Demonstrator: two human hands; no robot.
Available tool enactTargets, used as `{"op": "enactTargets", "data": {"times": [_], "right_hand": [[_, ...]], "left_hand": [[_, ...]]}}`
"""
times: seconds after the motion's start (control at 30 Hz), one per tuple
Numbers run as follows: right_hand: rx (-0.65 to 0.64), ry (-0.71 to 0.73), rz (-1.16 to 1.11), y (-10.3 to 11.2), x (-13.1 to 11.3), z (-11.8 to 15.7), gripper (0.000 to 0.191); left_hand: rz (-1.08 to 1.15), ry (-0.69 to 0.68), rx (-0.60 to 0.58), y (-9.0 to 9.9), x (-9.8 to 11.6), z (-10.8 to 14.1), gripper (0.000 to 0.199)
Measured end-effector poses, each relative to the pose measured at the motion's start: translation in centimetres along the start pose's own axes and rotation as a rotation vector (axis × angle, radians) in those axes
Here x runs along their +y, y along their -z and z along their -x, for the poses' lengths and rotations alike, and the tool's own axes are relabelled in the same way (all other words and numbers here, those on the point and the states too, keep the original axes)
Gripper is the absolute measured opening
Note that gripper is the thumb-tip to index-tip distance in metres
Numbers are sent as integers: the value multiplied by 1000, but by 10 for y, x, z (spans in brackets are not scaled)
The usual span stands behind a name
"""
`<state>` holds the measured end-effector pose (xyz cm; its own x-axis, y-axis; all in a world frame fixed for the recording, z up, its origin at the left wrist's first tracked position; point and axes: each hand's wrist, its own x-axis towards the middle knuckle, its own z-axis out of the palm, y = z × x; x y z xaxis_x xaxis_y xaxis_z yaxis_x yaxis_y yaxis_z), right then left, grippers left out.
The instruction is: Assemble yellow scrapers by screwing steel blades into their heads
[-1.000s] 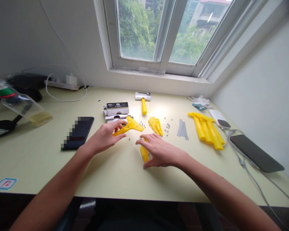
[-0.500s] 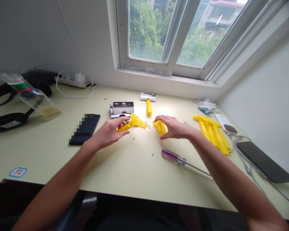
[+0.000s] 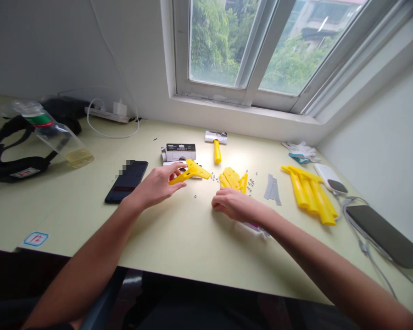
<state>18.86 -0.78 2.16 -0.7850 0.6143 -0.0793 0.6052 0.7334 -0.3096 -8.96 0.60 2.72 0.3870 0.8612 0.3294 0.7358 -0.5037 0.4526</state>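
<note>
My left hand (image 3: 161,185) pinches a yellow plastic scraper body (image 3: 193,171) by its narrow end, with the wide, holed end pointing right. My right hand (image 3: 232,202) is low over the table, fingers curled together; whatever is between them is hidden. Just beyond it lie flat yellow plastic pieces (image 3: 231,177). Small metal nuts or screws (image 3: 250,183) are scattered around these pieces, and a single nut (image 3: 195,196) lies between my hands. Under my right wrist, a screwdriver (image 3: 253,226) with a clear and purple handle is mostly covered.
Grey blades (image 3: 272,189) and several yellow handles (image 3: 308,195) lie to the right, near a power bank (image 3: 387,233) and cables. At the back are small boxes (image 3: 181,152) and an assembled yellow scraper (image 3: 217,151). A phone (image 3: 127,182) and a tilted bottle (image 3: 60,137) are left.
My right hand has moved from the yellow pieces toward me and down to the table, its fingers closing. The nut lying there is out of sight. My left hand keeps the scraper body.
</note>
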Motion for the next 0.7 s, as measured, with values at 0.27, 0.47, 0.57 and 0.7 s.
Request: {"op": "enactTargets", "data": {"times": [0.27, 0.47, 0.57, 0.7], "right_hand": [[97, 139, 188, -18, 1, -56, 23], [144, -8, 217, -13, 23, -62, 26], [192, -102, 198, -2, 33, -58, 25], [312, -260, 104, 14, 19, -36, 31]], "left_hand": [[13, 50, 21, 2, -4, -1, 47], [11, 17, 21, 0, -4, 0, 47], [48, 26, 9, -2, -3, 0, 45], [137, 41, 73, -10, 3, 0, 41]]}}
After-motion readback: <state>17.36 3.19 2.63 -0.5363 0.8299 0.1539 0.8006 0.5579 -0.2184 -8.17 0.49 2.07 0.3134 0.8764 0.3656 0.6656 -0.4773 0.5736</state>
